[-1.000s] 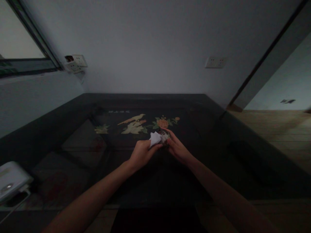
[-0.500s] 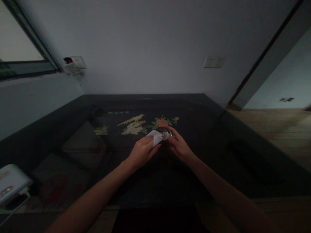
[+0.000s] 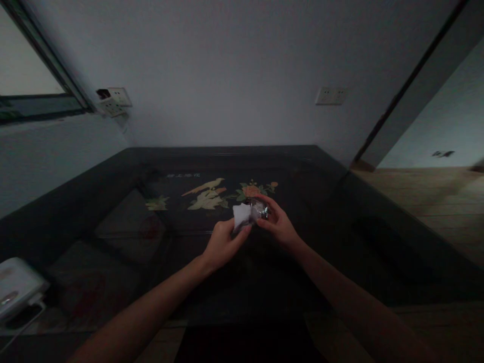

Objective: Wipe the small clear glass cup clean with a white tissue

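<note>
My left grip [image 3: 224, 243] pinches a white tissue [image 3: 241, 214] beside a small, shiny, see-through object [image 3: 260, 208], which my right grip [image 3: 279, 223] clasps, over the middle of the glossy dark bench [image 3: 242, 290]. Beyond are a pale bird picture [image 3: 206, 189] and an orange flower picture [image 3: 251, 191]; far left, pale characters [image 3: 184, 176] blur past reading.

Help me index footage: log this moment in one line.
left hand: holds white tissue; right hand: holds shiny object, identity unclear; place: over dark table
</note>
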{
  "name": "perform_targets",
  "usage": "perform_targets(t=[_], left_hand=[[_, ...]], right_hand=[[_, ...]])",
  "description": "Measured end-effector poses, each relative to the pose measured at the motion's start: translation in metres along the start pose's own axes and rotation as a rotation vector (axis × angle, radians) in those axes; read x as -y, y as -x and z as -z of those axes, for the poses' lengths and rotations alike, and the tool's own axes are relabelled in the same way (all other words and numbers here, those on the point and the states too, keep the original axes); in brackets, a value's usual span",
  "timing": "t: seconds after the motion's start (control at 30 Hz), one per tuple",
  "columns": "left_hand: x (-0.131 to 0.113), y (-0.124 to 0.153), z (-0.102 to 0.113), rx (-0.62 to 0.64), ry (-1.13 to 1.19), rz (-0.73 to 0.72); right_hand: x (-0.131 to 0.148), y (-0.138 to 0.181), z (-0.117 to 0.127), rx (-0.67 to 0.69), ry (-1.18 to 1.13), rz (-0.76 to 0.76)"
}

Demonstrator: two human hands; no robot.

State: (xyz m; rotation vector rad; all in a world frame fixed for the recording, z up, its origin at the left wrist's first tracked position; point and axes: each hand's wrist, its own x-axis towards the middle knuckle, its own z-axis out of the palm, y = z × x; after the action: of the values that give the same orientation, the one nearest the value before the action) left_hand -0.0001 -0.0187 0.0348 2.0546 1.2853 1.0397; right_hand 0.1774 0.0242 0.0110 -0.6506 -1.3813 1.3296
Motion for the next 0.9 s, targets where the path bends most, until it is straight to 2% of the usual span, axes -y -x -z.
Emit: perform_targets(t=[0.1, 0.2, 0.27, 0.43, 0.53, 0.6, 0.73, 0.8, 0.9], left_hand=[[-0.005, -0.003, 0.0, 0.003, 0.279, 0.097], [0.0, -0.004, -0.001, 0.027, 0.216, 0.035], [0.007, -0.005, -0.002, 0.036, 0.039, -0.101], [0.026, -0.01, 0.002, 0.02, -0.26, -0.579], [0.029, -0.014, 0.006, -0.024, -0.351, -0.724], [0.027, -0.014, 0.006, -0.03, -0.373, -0.721], [0.016, -0.006, 0.0, -0.042, -0.371, -0.612], [0.01, -0.001, -0.003, -0.041, -0.34, -0.513], [-0.002, 0.004, -0.004, -0.021, -0.175, -0.253]], right_hand=[[0.002, 0.0, -0.001, -0.017, 0.037, 0.017], [0.005, 0.0, 0.0, -0.03, 0.057, 0.014], [0.006, -0.001, 0.001, -0.03, 0.056, 0.021], [0.008, -0.001, 0.004, -0.002, 0.001, -0.011], [0.009, -0.001, 0.004, 0.0, -0.041, -0.043], [0.009, -0.001, 0.003, -0.009, -0.047, -0.045], [0.007, -0.001, 0.004, -0.004, -0.028, -0.04], [0.006, -0.002, 0.004, 0.002, -0.006, -0.022], [0.005, -0.002, 0.005, 0.017, 0.034, 0.015]])
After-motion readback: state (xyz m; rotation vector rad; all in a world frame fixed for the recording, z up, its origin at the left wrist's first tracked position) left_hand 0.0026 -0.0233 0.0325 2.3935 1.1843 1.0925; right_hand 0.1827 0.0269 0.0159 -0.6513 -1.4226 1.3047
